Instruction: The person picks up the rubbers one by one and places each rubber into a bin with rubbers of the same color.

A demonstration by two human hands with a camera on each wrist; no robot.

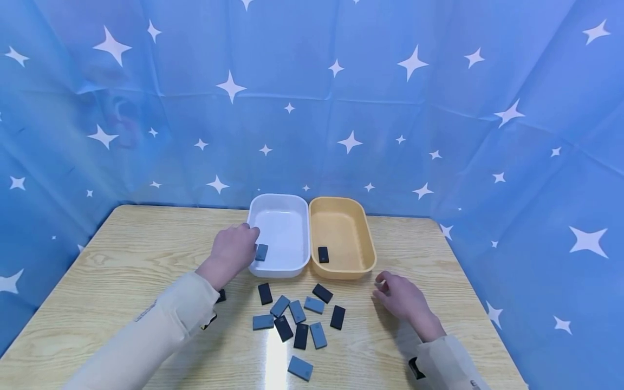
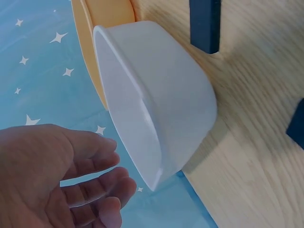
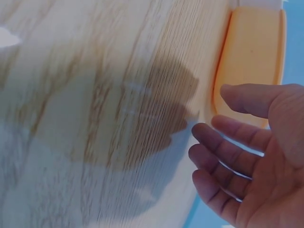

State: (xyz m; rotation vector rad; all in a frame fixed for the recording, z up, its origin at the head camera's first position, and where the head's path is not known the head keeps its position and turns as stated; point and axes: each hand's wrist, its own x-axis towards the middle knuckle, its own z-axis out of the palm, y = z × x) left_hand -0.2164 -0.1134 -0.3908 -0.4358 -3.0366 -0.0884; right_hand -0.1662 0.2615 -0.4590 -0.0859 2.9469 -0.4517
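My left hand (image 1: 235,249) is over the left rim of the white bin (image 1: 280,201). In the left wrist view this hand (image 2: 71,175) has loosely bent fingers and nothing between thumb and fingertips. A blue-grey rectangular block (image 1: 261,252) lies inside the white bin, close to those fingers. My right hand (image 1: 402,296) hovers above the table, right of the yellow-orange bin (image 1: 368,246). Seen from the right wrist, its fingers (image 3: 223,145) are relaxed and apart, holding nothing. One black block (image 1: 323,254) lies in the yellow-orange bin.
Several black blocks (image 1: 265,293) and blue-grey blocks (image 1: 299,368) lie scattered on the wooden table (image 1: 161,238) in front of the bins. The bins stand side by side at the back edge, before a blue curtain (image 1: 292,130) with white stars. My left forearm partly hides another black block (image 1: 221,296).
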